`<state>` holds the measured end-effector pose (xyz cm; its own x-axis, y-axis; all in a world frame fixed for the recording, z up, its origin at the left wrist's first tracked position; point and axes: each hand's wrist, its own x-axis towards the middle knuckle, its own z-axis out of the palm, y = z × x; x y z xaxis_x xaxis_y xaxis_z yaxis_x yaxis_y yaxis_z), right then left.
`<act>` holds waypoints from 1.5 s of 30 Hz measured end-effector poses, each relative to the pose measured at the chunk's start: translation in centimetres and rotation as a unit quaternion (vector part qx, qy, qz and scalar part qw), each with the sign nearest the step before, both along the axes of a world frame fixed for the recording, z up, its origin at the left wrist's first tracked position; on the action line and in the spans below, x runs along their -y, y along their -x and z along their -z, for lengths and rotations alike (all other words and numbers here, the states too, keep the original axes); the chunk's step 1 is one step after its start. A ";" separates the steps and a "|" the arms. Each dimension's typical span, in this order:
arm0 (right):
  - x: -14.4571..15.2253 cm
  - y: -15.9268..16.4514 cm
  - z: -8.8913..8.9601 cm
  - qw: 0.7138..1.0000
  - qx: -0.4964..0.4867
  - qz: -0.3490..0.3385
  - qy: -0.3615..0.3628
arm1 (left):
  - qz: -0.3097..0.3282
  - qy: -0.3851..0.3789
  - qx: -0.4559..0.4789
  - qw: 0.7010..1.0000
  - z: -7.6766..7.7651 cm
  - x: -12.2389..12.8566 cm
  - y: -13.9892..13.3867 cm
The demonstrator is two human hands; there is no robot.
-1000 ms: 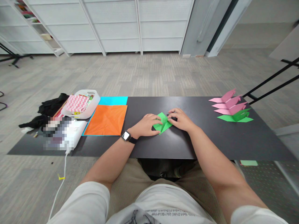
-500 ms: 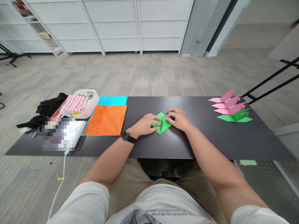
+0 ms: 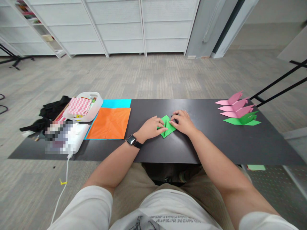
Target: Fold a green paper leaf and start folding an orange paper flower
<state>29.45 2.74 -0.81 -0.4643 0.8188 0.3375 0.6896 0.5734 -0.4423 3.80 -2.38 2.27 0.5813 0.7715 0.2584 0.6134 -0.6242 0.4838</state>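
A folded piece of green origami paper (image 3: 166, 131) lies on the dark table in front of me, its outline roughly a diamond with creases down the middle. My left hand (image 3: 154, 126) covers its left side, the thumb and fingers closed on the folded flap there. On the right corner, my right hand (image 3: 181, 121) has its fingertips and thumb closed on the paper's edge. Both palms hide part of the sheet. Toward the right end stand several finished folded paper birds: pink birds (image 3: 236, 105) and, nearest me, a green bird (image 3: 242, 120).
Orange paper (image 3: 109, 123) lies over blue paper (image 3: 117, 103) to my left. Beyond them are a white basket (image 3: 96, 107) with a pink zigzag packet, black cloth (image 3: 56, 107) and a white device with a cable (image 3: 66, 172). The dark table (image 3: 203, 147) has its front edge at my lap.
My left thumb and fingers have shifted slightly right over the green paper. My right hand stays at its right corner with a small shift of the fingers. The view has moved slightly.
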 end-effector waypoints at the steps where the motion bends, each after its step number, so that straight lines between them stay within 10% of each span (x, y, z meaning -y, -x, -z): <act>1: 0.0 0.0 0.0 1.000 0.000 0.001 -0.003 | -0.004 0.000 0.000 1.000 0.0 0.0 -0.1; 45: -0.4 -0.4 -0.6 0.996 -0.003 0.083 -0.024 | -0.060 -0.039 -0.118 0.991 -0.2 1.0 -1.4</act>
<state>29.80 3.11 -0.17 -0.3214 0.8667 0.3814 0.7739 0.4725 -0.4216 5.21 -3.34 2.49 0.5382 0.8216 0.1878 0.7752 -0.5700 0.2723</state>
